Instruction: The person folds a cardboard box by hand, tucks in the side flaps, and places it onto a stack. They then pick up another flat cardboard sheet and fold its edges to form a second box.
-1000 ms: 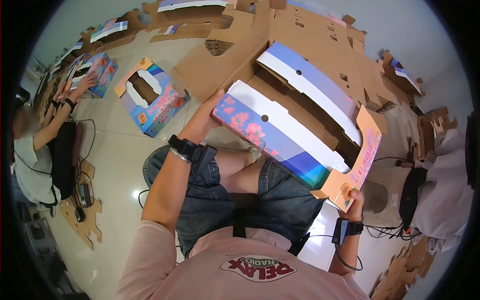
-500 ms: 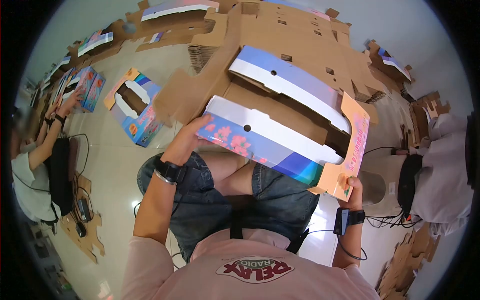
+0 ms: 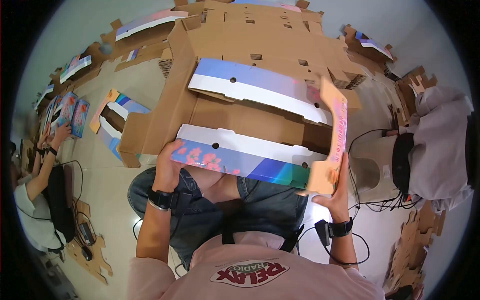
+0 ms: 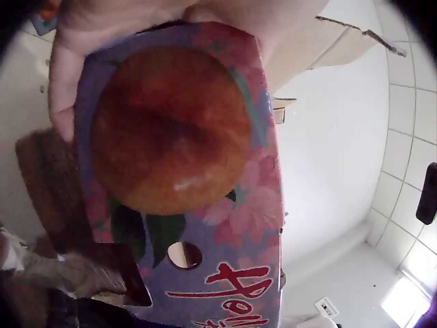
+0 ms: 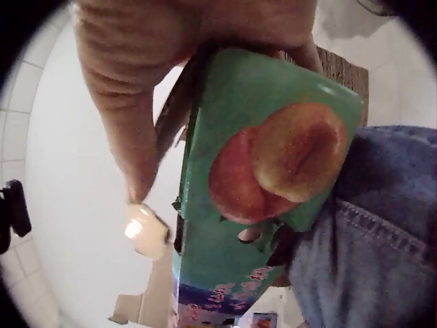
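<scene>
A printed cardboard fruit box (image 3: 250, 115), partly folded, lies tilted above the lap, its long side panels folded inward around an open middle. My left hand (image 3: 169, 162) grips its near left corner. In the left wrist view, fingers (image 4: 65, 89) wrap the end of the flowered, peach-printed side. My right hand (image 3: 339, 192) presses the orange end flap (image 3: 334, 135) from outside with extended fingers, its thumb held apart below the corner. Beside the left hand, a plain brown end panel (image 3: 172, 95) stands unfolded. In the right wrist view, the green peach-printed side (image 5: 273, 164) runs below the hand.
Stacked flat cardboard blanks (image 3: 270, 37) spread ahead of the box. A formed box (image 3: 117, 117) stands on the floor at left. Farther left, another person's hands (image 3: 60, 132) work at boxes. A beige stool (image 3: 367, 170) and grey cloth (image 3: 437, 145) are at right.
The box has turned more level and shifted left in view. The right hand has moved from pinching the end flap's lower corner to lying along its outside. The left hand keeps its grip.
</scene>
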Tool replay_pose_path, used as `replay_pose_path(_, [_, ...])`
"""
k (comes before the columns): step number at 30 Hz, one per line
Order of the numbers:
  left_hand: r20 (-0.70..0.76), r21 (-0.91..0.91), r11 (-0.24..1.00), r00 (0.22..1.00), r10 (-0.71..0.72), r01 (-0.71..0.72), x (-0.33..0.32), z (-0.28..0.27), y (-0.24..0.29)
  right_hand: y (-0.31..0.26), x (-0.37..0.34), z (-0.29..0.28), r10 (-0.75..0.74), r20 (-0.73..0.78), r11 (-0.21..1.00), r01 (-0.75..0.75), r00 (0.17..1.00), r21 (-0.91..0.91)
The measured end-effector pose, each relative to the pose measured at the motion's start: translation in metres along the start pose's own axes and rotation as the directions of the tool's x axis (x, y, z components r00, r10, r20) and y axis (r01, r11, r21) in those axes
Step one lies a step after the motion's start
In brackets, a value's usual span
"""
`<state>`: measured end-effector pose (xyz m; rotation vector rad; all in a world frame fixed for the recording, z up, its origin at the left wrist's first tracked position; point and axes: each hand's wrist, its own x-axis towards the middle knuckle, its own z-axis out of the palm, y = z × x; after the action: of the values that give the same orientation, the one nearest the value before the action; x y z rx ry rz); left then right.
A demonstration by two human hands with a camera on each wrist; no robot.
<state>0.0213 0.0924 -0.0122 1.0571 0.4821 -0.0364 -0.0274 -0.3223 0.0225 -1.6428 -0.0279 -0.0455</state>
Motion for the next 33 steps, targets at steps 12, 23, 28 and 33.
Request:
replay_pose_path(12, [-0.013,-0.066,0.998,1.0,0.024,-0.025,-0.017,0.001,-0.015,0.02,0.002,0.0,0.144,-0.547,0.917,0.096,0.825,0.387])
replay_pose_path(23, [-0.031,-0.089,0.996,1.0,0.005,-0.008,-0.019,0.0,-0.019,0.033,0.007,-0.039,0.357,-0.392,0.781,-0.041,0.848,0.623])
replay_pose_path(28, [-0.049,-0.079,0.997,0.999,0.011,-0.015,-0.021,0.004,-0.019,0.037,0.008,-0.048,0.361,-0.376,0.799,-0.075,0.854,0.596])
replay_pose_path(33, [-0.05,-0.087,0.996,0.999,0.016,-0.02,-0.022,0.002,-0.022,0.004,-0.004,-0.013,0.356,-0.444,0.934,-0.306,0.822,0.184])
